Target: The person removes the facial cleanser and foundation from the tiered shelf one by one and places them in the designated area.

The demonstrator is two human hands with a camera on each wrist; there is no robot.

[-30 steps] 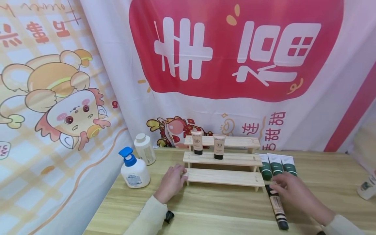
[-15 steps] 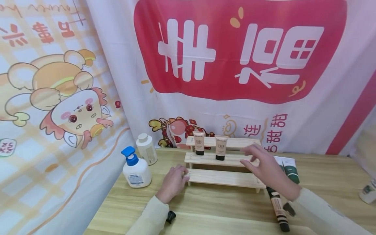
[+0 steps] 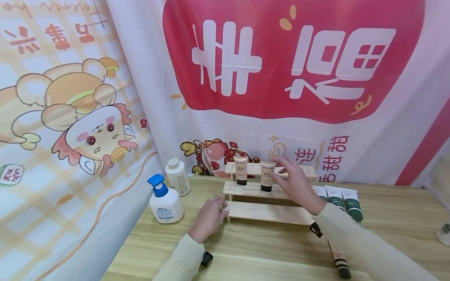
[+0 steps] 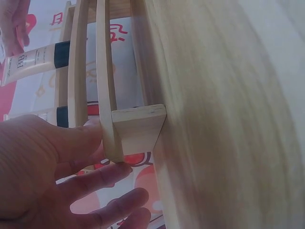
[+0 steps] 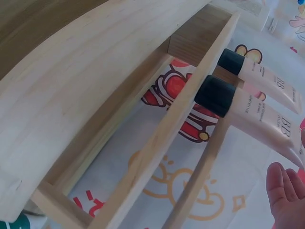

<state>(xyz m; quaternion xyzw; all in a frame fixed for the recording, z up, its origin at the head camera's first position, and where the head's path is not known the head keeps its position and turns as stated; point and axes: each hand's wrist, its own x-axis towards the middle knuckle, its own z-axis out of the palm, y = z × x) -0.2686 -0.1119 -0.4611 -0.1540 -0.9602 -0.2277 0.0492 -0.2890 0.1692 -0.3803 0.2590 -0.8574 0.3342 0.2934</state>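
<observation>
A three-step wooden display rack (image 3: 270, 212) stands on the table. At its left end my left hand (image 3: 209, 216) pinches the lowest board; in the left wrist view the thumb lies above it and a finger beneath. Two small beige BB cream tubes stand on dark caps on the middle step. My right hand (image 3: 297, 185) is at the upper part of the right BB cream tube (image 3: 266, 179), thumb and fingers spread. In the right wrist view its fingertips (image 5: 276, 176) lie beside that tube's crimped end without gripping it. The left BB cream tube (image 3: 241, 171) stands apart.
Left of the rack stand a white pump bottle (image 3: 165, 207) with a blue head and a white capped bottle (image 3: 178, 179). Several green-and-white tubes (image 3: 352, 205) lie right of the rack. A beige-and-dark tube (image 3: 339, 259) lies partly under my right sleeve. A printed cloth (image 3: 225, 105) hangs behind.
My right hand has moved left and up from the tubes at the right, across the rack, to the right BB cream tube. The left hand stays on the rack; the view has shifted slightly.
</observation>
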